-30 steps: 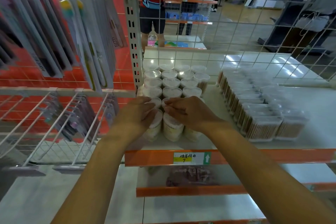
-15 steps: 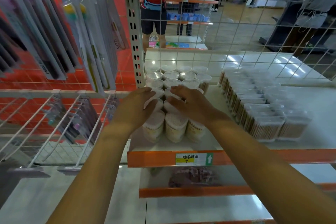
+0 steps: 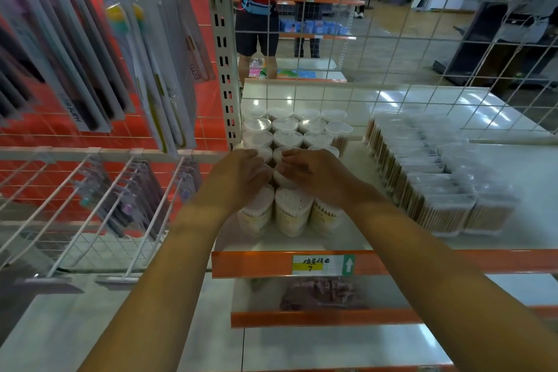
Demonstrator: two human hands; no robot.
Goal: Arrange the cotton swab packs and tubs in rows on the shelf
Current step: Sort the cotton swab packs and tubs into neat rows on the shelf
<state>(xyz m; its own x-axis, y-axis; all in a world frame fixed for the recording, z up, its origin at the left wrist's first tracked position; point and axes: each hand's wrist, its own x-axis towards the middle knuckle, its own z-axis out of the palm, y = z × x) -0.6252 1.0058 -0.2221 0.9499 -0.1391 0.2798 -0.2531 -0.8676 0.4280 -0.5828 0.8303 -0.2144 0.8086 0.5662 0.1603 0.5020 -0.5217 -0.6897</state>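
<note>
1. My left hand (image 3: pixel 241 174) rests on the tubs (image 3: pixel 290 137) at the block's left side, fingers curved over a lid; whether it grips one I cannot tell.
2. My right hand (image 3: pixel 314 174) curls its fingers round a tub top just beside it.
3. The tubs stand in rows on the shelf (image 3: pixel 513 261), at 12 o'clock from my hands.
4. The rectangular swab packs (image 3: pixel 434 178) line up at 3 o'clock.
</note>
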